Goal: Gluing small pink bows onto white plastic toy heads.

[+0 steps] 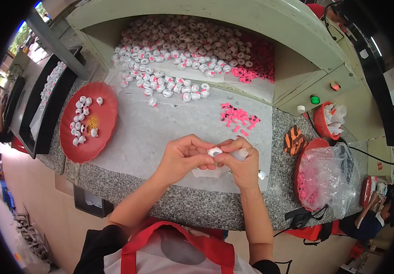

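Over the front of the paper-covered worktop, my left hand (184, 155) and my right hand (242, 165) meet, their fingertips closed on a small white ring-shaped piece (214, 152) with a pink spot on top. Tucked in my right hand is also a whitish, translucent object (240, 154); its kind is mostly hidden by the fingers. Beyond my right hand lies a loose pile of small pink and black pieces (238, 116). Farther back, many similar white ring-shaped pieces (169, 84) with pink spots spread out from under a pale green hood.
A red scalloped plate (110, 102) with several white pieces stands at the left. The hood (293, 98) arches over the back. To the right are a red basket (323, 123), an orange-and-black striped thing (294, 140) and a clear plastic bag (336, 169) over a red tray. Another person works far right.
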Available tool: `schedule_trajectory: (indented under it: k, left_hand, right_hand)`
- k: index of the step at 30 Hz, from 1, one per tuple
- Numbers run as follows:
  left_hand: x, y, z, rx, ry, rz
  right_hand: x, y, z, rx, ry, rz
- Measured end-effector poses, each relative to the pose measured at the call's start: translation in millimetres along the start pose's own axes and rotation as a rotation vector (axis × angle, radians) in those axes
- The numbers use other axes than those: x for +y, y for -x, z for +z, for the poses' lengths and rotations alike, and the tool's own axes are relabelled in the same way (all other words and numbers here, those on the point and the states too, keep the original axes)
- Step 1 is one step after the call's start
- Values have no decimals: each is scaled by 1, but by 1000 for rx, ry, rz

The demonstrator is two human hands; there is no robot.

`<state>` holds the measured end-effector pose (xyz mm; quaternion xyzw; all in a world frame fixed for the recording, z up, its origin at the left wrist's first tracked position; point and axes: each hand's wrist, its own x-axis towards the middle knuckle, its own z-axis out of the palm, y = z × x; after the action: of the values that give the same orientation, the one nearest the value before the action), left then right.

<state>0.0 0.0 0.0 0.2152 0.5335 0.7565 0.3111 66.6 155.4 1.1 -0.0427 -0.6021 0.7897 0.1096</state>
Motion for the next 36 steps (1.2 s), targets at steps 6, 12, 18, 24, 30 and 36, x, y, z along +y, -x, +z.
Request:
schedule_trajectory:
  k: [6, 12, 18, 24, 30, 36]
  left_hand:
    - [3, 4, 6, 34, 28, 9]
    - [3, 6, 7, 63, -35, 15]
    - [3, 2, 10, 97, 26, 4]
    - [-2, -3, 11, 137, 12, 24]
    - [9, 8, 0, 83, -114, 12]
    - [69, 36, -89, 717, -962, 372]
  right_hand:
    - [-1, 0, 2, 0, -63, 71]
    - [0, 0, 7, 57, -43, 152]
    - [1, -2, 8, 129, -80, 143]
    - [7, -6, 7, 134, -97, 169]
    - [9, 0, 19, 128, 36, 173]
    - [-5, 4, 22, 158, -57, 223]
